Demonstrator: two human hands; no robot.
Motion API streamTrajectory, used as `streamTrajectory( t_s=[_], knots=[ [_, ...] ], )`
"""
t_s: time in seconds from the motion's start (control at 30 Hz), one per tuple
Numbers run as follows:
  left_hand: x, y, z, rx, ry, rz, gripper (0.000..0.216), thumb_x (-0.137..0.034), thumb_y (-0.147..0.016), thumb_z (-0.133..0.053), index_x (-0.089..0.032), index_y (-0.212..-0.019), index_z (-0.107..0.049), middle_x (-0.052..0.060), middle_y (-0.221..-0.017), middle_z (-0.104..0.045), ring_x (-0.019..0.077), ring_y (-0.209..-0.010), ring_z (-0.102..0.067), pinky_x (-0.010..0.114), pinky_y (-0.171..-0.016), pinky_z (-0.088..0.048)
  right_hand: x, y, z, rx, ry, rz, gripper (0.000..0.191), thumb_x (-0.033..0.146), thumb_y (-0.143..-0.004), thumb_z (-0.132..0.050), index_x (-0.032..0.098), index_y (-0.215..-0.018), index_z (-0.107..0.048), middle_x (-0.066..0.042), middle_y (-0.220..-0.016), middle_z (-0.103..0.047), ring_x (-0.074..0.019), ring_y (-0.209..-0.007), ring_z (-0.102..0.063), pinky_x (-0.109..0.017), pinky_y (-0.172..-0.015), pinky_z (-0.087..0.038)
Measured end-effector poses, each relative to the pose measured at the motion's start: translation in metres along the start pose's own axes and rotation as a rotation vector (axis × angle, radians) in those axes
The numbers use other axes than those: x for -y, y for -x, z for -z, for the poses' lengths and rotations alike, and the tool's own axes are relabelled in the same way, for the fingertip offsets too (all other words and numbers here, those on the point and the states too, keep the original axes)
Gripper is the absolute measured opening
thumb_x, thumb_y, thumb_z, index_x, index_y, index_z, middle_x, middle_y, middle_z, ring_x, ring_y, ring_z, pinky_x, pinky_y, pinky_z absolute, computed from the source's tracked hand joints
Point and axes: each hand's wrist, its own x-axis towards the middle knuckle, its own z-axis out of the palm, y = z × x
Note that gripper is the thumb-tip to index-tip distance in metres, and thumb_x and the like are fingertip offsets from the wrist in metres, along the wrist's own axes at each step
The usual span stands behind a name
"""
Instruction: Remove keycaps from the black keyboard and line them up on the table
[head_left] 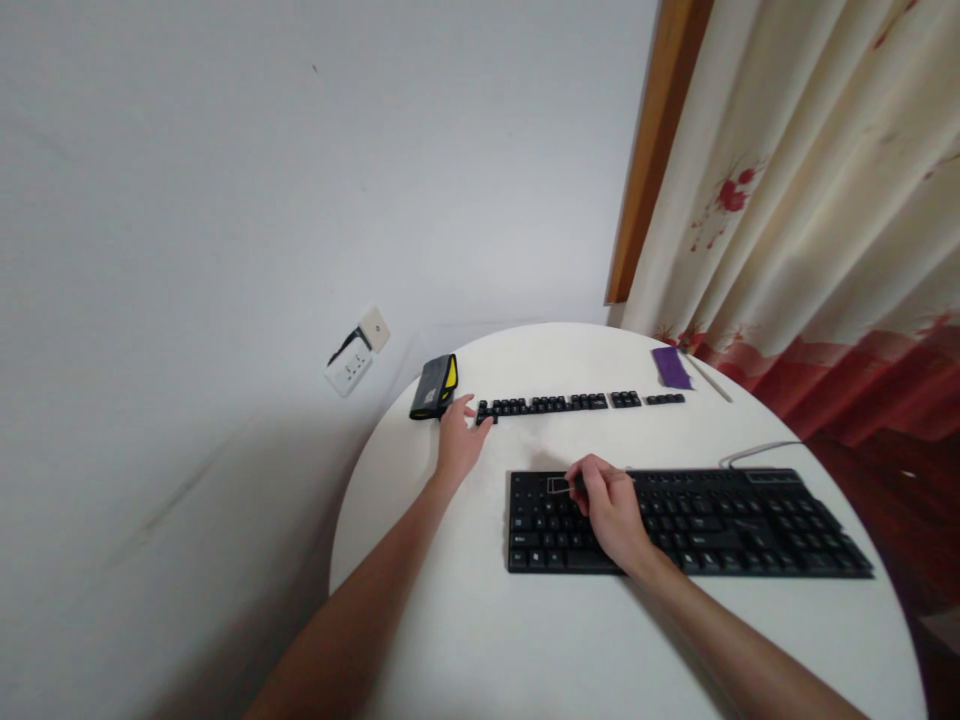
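Observation:
A black keyboard (720,525) lies on a round white table (525,640). My right hand (611,510) rests on its left part, fingers closed on a small wire keycap puller (559,486) held over the top-left keys. Behind the keyboard runs a row of loose black keycaps (551,404). My left hand (457,440) is at the left end of that row, with its fingertips touching the end keycap; whether it grips the cap I cannot make out.
A grey and yellow pouch (435,388) lies at the table's far left edge. A purple cloth (671,367) and a thin stick (709,379) lie at the back right. The keyboard cable (754,452) curls behind it. A wall socket (350,367) and curtain (810,220) are beyond.

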Motion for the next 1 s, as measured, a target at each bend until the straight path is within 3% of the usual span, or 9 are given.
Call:
streamTrajectory(
  t_s=[0.1, 0.27, 0.4, 0.8, 1.0],
  knots=[
    [-0.021, 0.008, 0.004, 0.083, 0.087, -0.097, 0.035, -0.022, -0.083, -0.061, -0.018, -0.118, -0.059, 0.002, -0.086, -0.063, 0.0156, -0.074, -0.056, 0.029, -0.076, -0.046, 0.001, 0.002, 0.0, 0.068, 0.18, 0.053, 0.038, 0.035, -0.097, -0.039, 0.017, -0.07, -0.059, 0.002, -0.056, -0.049, -0.0115, -0.053, -0.046, -0.023, -0.053, -0.035],
    [-0.053, 0.028, 0.012, 0.514, 0.225, -0.261, 0.021, -0.025, -0.09, -0.055, -0.018, -0.104, -0.068, 0.002, -0.082, -0.067, 0.0135, -0.07, -0.057, 0.024, -0.067, -0.045, 0.004, 0.0, 0.0, 0.164, 0.384, 0.094, 0.034, 0.024, -0.095, -0.037, 0.018, -0.068, -0.055, 0.001, -0.058, -0.052, -0.0131, -0.057, -0.05, -0.024, -0.06, -0.036],
    [-0.065, 0.038, 0.016, 0.742, 0.224, -0.416, 0.019, -0.021, -0.089, -0.056, -0.018, -0.099, -0.071, 0.002, -0.086, -0.069, 0.0128, -0.073, -0.059, 0.023, -0.069, -0.045, 0.008, 0.0, -0.005, 0.19, 0.463, 0.112, 0.032, 0.022, -0.095, -0.035, 0.019, -0.067, -0.051, 0.001, -0.06, -0.054, -0.0141, -0.059, -0.053, -0.025, -0.061, -0.036],
    [-0.07, 0.041, 0.016, 0.823, 0.225, -0.488, 0.021, -0.011, -0.086, -0.055, -0.018, -0.096, -0.072, 0.002, -0.083, -0.067, 0.0126, -0.073, -0.058, 0.022, -0.069, -0.045, 0.011, 0.007, -0.022, 0.232, 0.836, 0.187, 0.026, 0.019, -0.097, -0.037, 0.017, -0.089, -0.061, -0.01, -0.085, -0.072, -0.0216, -0.077, -0.068, -0.027, -0.07, -0.04],
    [-0.074, 0.041, 0.02, 0.873, 0.21, -0.531, 0.017, -0.016, -0.088, -0.055, -0.018, -0.088, -0.072, 0.002, -0.079, -0.065, 0.0135, -0.075, -0.058, 0.023, -0.07, -0.044, 0.01, 0.005, -0.022, 0.21, 0.757, 0.155, 0.028, 0.019, -0.097, -0.035, 0.017, -0.085, -0.06, -0.008, -0.078, -0.07, -0.0198, -0.071, -0.066, -0.027, -0.067, -0.04]
  ],
)
